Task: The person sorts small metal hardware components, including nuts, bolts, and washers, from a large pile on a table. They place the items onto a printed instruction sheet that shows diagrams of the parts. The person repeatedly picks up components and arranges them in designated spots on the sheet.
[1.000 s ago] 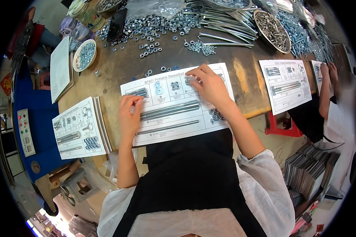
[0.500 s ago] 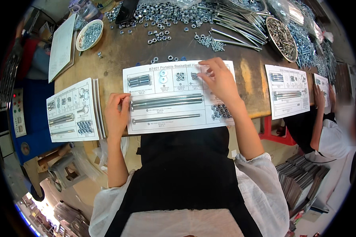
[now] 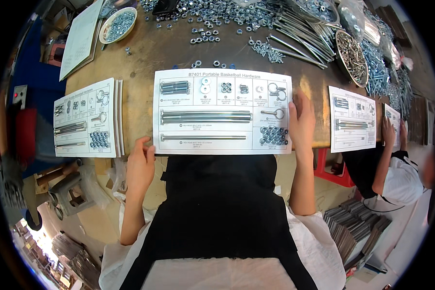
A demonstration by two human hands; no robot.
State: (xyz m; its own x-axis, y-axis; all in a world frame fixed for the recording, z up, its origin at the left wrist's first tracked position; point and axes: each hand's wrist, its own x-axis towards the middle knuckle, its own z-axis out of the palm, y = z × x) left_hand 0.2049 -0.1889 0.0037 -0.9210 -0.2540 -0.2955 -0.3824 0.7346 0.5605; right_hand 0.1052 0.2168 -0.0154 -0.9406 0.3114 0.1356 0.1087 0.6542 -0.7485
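A white printed hardware card point(image 3: 205, 136) lies at the near edge of the table. It shows bolts, washers, nuts, small screws and ring pins in boxed rows; I cannot tell whether these are real or pictured. My left hand point(image 3: 140, 164) is at the card's lower left corner, fingers bent and thumb against the edge. Along the right edge is my right hand point(image 3: 302, 123), its thumb at the border and its fingers pointing up beside it. Between them the two hands hold the card by its sides. Loose nuts point(image 3: 216, 64) lie just beyond its top edge.
Similar cards stand in a stack point(image 3: 84, 140) at left, and another card point(image 3: 353, 128) lies at right near a co-worker's hands point(image 3: 389, 131). Beyond are a bowl of screws point(image 3: 120, 25), heaped nuts, long bolts point(image 3: 302, 36) and an oval dish of screws point(image 3: 351, 58).
My right hand has left the small screws in the card's upper row and moved to its right edge. My left hand has slid down to the lower left corner.
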